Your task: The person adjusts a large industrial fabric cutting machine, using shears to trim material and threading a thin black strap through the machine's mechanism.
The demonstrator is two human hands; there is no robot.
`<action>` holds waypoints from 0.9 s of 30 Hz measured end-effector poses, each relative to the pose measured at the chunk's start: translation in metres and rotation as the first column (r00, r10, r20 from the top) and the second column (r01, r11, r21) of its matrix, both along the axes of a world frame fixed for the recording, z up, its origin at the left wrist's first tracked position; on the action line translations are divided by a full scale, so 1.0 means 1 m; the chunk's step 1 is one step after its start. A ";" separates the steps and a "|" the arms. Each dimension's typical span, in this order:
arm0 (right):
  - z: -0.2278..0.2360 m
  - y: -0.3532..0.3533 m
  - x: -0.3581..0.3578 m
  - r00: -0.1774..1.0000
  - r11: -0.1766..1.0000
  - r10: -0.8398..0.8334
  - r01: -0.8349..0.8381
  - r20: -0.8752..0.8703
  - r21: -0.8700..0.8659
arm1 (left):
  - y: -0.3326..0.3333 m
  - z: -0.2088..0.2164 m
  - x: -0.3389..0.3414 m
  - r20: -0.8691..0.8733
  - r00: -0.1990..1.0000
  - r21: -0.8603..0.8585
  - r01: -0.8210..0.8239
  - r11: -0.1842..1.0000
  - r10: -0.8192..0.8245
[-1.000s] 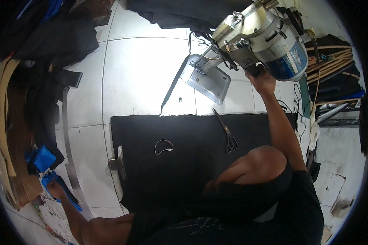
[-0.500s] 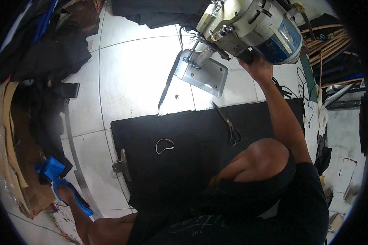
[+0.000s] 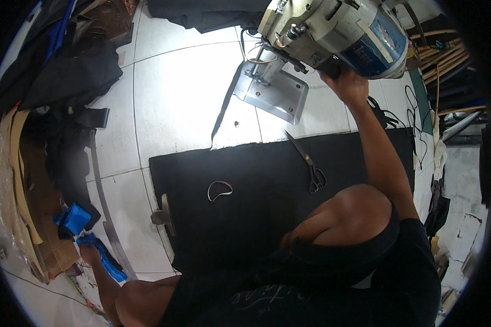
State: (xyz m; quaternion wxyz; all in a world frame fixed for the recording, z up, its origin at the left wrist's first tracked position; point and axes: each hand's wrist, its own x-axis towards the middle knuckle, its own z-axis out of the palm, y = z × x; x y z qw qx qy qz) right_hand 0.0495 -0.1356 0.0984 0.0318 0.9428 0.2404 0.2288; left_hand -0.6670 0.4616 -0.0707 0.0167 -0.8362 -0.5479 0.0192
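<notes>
Reaching forward, my right hand [image 3: 348,87] is wrapped round the dark handle of an electric cloth cutting machine [image 3: 341,35]. The machine stands upright, with a large metal motor housing and a flat metal base plate [image 3: 281,95] on the tiles. Far at the lower left, my left hand [image 3: 87,249] is against a blue and black strip of material [image 3: 106,266]; its fingers are hidden. Between my arms lies a black fabric sheet [image 3: 267,180]. On it rest black-handled scissors [image 3: 310,166], a thin pale loop [image 3: 219,191] and a metal clip [image 3: 165,215] at its left edge.
White floor tiles [image 3: 174,92] surround the fabric. More black cloth [image 3: 202,13] lies at the far side and in a pile [image 3: 65,76] at left, beside cardboard [image 3: 38,218]. Cables [image 3: 412,109] and wooden sticks [image 3: 447,62] are at right. My knee [image 3: 349,210] is over the fabric.
The whole view has shifted slightly. The cutting machine's top sits a little higher and further right in the picture, with my right hand still on its handle. The scissors remain on the fabric.
</notes>
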 end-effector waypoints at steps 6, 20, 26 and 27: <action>-0.001 0.002 0.004 0.999 0.999 0.025 -0.023 -0.048 0.049 | 0.023 0.003 -0.023 -0.118 0.980 0.021 0.166 0.986 -0.162; 0.028 0.022 0.024 0.815 0.968 0.207 -0.250 -0.541 -0.006 | -0.162 0.218 0.388 0.438 0.770 -0.660 0.625 0.416 -0.464; 0.027 0.038 0.009 0.815 0.980 0.158 -0.197 -0.558 -0.010 | -0.286 0.146 0.574 0.711 0.684 -0.689 0.724 -0.031 0.162; 0.022 0.037 0.011 0.834 0.979 0.166 -0.202 -0.526 -0.012 | -0.311 0.134 0.590 0.602 0.659 -0.700 0.707 -0.100 0.452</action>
